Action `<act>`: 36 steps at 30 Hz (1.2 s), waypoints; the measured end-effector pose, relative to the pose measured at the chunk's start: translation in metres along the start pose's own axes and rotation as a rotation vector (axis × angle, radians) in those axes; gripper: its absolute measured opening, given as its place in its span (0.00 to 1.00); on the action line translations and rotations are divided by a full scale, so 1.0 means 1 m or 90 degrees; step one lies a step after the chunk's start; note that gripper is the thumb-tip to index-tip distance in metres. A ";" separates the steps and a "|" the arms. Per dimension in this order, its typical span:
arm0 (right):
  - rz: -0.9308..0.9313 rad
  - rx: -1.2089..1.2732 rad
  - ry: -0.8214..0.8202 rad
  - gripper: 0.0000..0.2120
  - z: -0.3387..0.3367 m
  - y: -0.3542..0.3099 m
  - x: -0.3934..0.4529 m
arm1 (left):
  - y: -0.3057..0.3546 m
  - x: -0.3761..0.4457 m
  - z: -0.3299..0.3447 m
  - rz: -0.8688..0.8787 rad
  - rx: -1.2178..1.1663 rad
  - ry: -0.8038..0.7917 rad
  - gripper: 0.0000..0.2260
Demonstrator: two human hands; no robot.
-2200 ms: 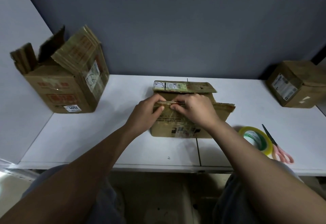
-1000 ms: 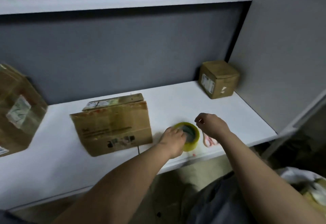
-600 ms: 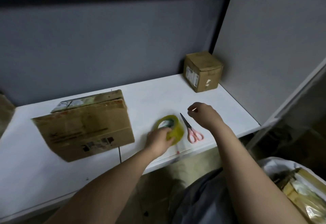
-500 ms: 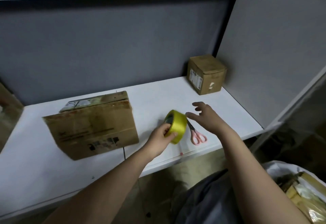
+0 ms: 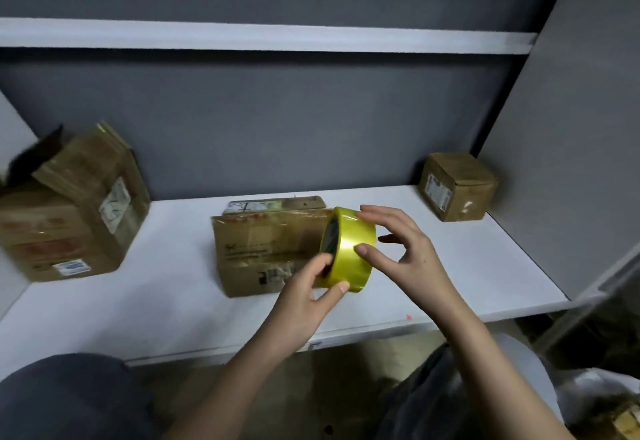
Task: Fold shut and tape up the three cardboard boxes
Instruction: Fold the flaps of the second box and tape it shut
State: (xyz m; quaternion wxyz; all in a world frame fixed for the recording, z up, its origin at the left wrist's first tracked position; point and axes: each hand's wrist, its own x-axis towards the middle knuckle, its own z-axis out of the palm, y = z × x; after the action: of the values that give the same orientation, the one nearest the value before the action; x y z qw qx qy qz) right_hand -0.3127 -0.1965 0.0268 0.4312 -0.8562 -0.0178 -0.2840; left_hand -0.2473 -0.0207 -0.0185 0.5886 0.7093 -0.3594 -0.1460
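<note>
Standing at the far left of the white shelf (image 5: pixel 166 304), the large box (image 5: pixel 65 217) has its top flaps up and unfolded; no fresh tape shows on it, so it appears not yet closed. Near the shelf's middle sits the middle box (image 5: pixel 266 249), long axis running left to right along the shelf, its near flap folded down over the front and a rear flap lying flat behind. Whether tape has been laid on its seam cannot be told from this view.

Just in front of that box's right end, held above the shelf, is the yellow tape roll (image 5: pixel 349 249). It stands on edge, its core axis running roughly left to right and its open hole facing left toward the middle box. The left hand (image 5: pixel 304 297) grips the roll from below, fingers curled at the rim and thumb under the band. The right hand (image 5: pixel 401 249) has fingers spread over the top and its thumb pressed on the outer band, apparently feeling for the free end.

At far right, against the wall, the small box (image 5: pixel 457 186) appears folded shut.

Judgement: taping of the middle box is only beginning; the large box remains entirely to be done.
</note>
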 end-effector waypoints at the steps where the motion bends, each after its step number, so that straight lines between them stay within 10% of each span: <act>1: -0.019 0.002 0.016 0.16 0.007 -0.006 0.001 | 0.002 -0.006 -0.006 0.006 0.012 0.014 0.08; 11: 0.065 0.153 0.122 0.03 0.079 -0.042 0.025 | 0.002 -0.043 -0.058 -0.004 0.108 0.096 0.14; 24: -0.030 -0.056 0.089 0.04 0.129 -0.049 0.027 | -0.001 -0.059 -0.097 0.013 0.260 0.141 0.17; 31: 0.390 0.303 -0.113 0.04 0.142 -0.029 0.019 | -0.012 -0.062 -0.092 -0.153 0.039 0.142 0.10; 36: 0.417 0.309 -0.075 0.02 0.149 -0.014 0.016 | -0.016 -0.071 -0.089 -0.148 0.018 0.083 0.14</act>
State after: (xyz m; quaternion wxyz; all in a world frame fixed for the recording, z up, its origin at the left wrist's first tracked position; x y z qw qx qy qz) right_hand -0.2327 -0.0791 -0.0243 0.6864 -0.7049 0.1645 -0.0702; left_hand -0.2349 0.0937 -0.0255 0.5798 0.7625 -0.2373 -0.1618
